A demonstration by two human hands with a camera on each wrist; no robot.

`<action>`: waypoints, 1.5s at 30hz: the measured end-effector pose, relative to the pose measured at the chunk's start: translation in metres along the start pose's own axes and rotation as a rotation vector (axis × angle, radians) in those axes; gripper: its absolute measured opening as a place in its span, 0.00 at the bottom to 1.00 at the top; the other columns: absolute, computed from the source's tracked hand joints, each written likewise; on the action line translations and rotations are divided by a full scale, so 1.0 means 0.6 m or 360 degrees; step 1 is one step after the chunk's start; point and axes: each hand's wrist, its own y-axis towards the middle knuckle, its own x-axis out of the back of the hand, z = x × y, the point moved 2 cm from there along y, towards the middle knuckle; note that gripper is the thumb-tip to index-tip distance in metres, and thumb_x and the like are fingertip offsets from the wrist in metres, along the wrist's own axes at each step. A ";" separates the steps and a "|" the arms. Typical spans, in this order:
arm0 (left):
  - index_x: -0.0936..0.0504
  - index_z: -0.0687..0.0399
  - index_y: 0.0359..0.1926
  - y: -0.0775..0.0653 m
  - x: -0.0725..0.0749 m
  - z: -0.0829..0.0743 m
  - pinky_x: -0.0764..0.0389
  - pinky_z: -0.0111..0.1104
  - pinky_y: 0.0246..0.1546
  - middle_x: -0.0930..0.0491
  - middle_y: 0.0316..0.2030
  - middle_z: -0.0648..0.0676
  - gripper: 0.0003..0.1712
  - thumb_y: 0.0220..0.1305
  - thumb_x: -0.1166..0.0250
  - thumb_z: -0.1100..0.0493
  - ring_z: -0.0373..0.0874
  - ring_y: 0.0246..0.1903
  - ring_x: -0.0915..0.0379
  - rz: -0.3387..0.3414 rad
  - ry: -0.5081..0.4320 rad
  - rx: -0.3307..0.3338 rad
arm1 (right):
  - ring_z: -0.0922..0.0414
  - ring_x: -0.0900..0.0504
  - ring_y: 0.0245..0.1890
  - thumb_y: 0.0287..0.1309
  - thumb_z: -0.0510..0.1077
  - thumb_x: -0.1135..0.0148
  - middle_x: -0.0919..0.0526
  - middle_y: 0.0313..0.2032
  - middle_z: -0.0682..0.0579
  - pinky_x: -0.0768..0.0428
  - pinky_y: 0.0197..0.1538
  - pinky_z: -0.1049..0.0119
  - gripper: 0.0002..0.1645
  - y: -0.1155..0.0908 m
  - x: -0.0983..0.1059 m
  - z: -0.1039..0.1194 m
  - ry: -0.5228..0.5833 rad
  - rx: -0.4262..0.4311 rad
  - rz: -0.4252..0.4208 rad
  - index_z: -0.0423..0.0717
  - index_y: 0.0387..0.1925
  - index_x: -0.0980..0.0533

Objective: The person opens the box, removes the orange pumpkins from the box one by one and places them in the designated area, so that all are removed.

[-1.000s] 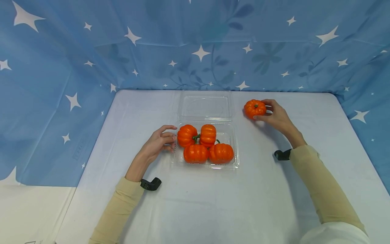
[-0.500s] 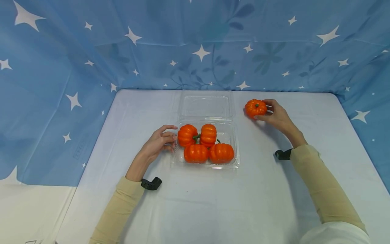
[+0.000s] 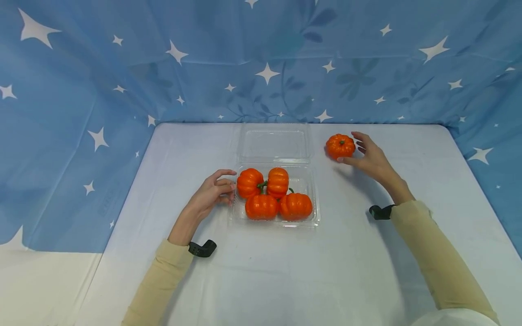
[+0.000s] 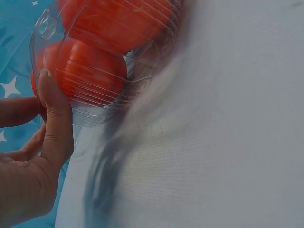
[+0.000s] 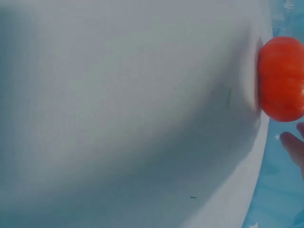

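A clear plastic clamshell box (image 3: 275, 222) holds several orange toy pumpkins with green stems, such as the front-left pumpkin (image 3: 262, 207). My left hand (image 3: 210, 192) is at the box's left side; in the left wrist view its thumb (image 4: 56, 114) and a finger pinch the rim. A single pumpkin (image 3: 340, 146) sits stem up on the table, right of the lid. Beside it my right hand (image 3: 369, 158) has its fingers spread, and in the right wrist view a gap shows between the fingertips (image 5: 287, 140) and this pumpkin (image 5: 282, 78).
The box's lid (image 3: 274, 144) lies folded back behind it, flat on the white table (image 3: 261, 276). A blue curtain (image 3: 220, 45) with white stars hangs along the table's back edge. Each wrist wears a black camera band, such as the left band (image 3: 202, 248).
My right fingers and thumb have spread away from the single pumpkin, letting it go where it sits. The left hand and the box have stayed in place.
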 end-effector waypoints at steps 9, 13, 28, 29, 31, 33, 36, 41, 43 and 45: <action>0.36 0.59 0.70 0.000 0.001 0.008 0.19 0.30 0.28 0.22 0.32 0.52 0.27 0.74 0.43 0.68 0.43 0.26 0.26 0.0046 -0.0039 -0.0028 | 0.31 0.44 0.75 0.59 0.49 0.25 0.49 0.79 0.36 0.37 0.71 0.30 0.58 -0.030 -0.001 0.017 -0.0123 0.0111 -0.0105 0.44 0.80 0.49; 0.37 0.59 0.70 -0.002 0.001 0.008 0.19 0.30 0.27 0.22 0.32 0.52 0.27 0.74 0.43 0.68 0.43 0.25 0.26 0.0066 -0.0045 -0.0048 | 0.33 0.42 0.75 0.57 0.49 0.24 0.45 0.78 0.37 0.36 0.70 0.29 0.58 -0.047 -0.006 0.026 -0.0153 0.0199 -0.0142 0.44 0.80 0.47; 0.37 0.59 0.70 0.001 0.002 0.007 0.18 0.30 0.26 0.22 0.33 0.53 0.27 0.74 0.44 0.67 0.43 0.25 0.26 0.0065 -0.0050 -0.0042 | 0.39 0.35 0.71 0.56 0.42 0.23 0.36 0.73 0.39 0.32 0.69 0.33 0.48 -0.107 -0.032 0.074 -0.0056 0.0484 -0.0109 0.41 0.74 0.37; 0.37 0.59 0.70 0.001 0.003 0.007 0.18 0.31 0.26 0.22 0.33 0.53 0.27 0.74 0.43 0.67 0.43 0.24 0.26 0.0062 -0.0052 -0.0040 | 0.39 0.34 0.70 0.57 0.43 0.23 0.35 0.73 0.40 0.31 0.68 0.34 0.47 -0.110 -0.035 0.078 -0.0058 0.0488 -0.0089 0.42 0.73 0.37; 0.37 0.59 0.70 0.001 0.004 0.007 0.18 0.31 0.26 0.22 0.33 0.52 0.27 0.74 0.43 0.67 0.43 0.24 0.26 0.0063 -0.0052 -0.0039 | 0.39 0.32 0.69 0.57 0.44 0.23 0.34 0.72 0.40 0.29 0.67 0.34 0.47 -0.116 -0.040 0.086 -0.0074 0.0502 -0.0049 0.42 0.74 0.37; 0.37 0.59 0.70 0.002 0.003 0.006 0.17 0.31 0.26 0.22 0.33 0.52 0.27 0.74 0.43 0.67 0.43 0.25 0.26 0.0066 -0.0052 -0.0039 | 0.40 0.31 0.69 0.58 0.45 0.23 0.32 0.72 0.40 0.28 0.66 0.35 0.47 -0.119 -0.045 0.092 -0.0067 0.0531 -0.0010 0.42 0.74 0.37; 0.37 0.59 0.70 0.001 0.003 0.005 0.17 0.31 0.26 0.22 0.33 0.52 0.27 0.74 0.44 0.67 0.43 0.24 0.26 0.0071 -0.0057 -0.0040 | 0.39 0.30 0.69 0.58 0.45 0.23 0.32 0.72 0.40 0.27 0.66 0.37 0.47 -0.123 -0.052 0.100 -0.0049 0.0570 0.0042 0.42 0.74 0.36; 0.38 0.59 0.71 0.001 0.002 0.005 0.17 0.31 0.26 0.23 0.33 0.52 0.27 0.75 0.44 0.68 0.43 0.24 0.26 0.0075 -0.0053 -0.0046 | 0.37 0.25 0.66 0.58 0.45 0.23 0.31 0.72 0.40 0.26 0.65 0.37 0.46 -0.129 -0.064 0.112 -0.0016 0.0572 0.0132 0.41 0.73 0.36; 0.38 0.60 0.71 0.001 0.003 0.004 0.17 0.31 0.26 0.23 0.33 0.52 0.27 0.75 0.45 0.68 0.43 0.24 0.26 0.0078 -0.0050 -0.0047 | 0.37 0.25 0.66 0.58 0.45 0.23 0.31 0.71 0.40 0.25 0.65 0.37 0.45 -0.130 -0.069 0.116 -0.0008 0.0578 0.0176 0.40 0.72 0.35; 0.39 0.60 0.72 0.001 0.003 0.005 0.17 0.32 0.27 0.23 0.33 0.52 0.28 0.75 0.44 0.68 0.43 0.24 0.26 0.0081 -0.0046 -0.0047 | 0.37 0.24 0.65 0.58 0.45 0.23 0.29 0.70 0.39 0.25 0.64 0.37 0.44 -0.131 -0.073 0.120 -0.0016 0.0594 0.0211 0.40 0.71 0.33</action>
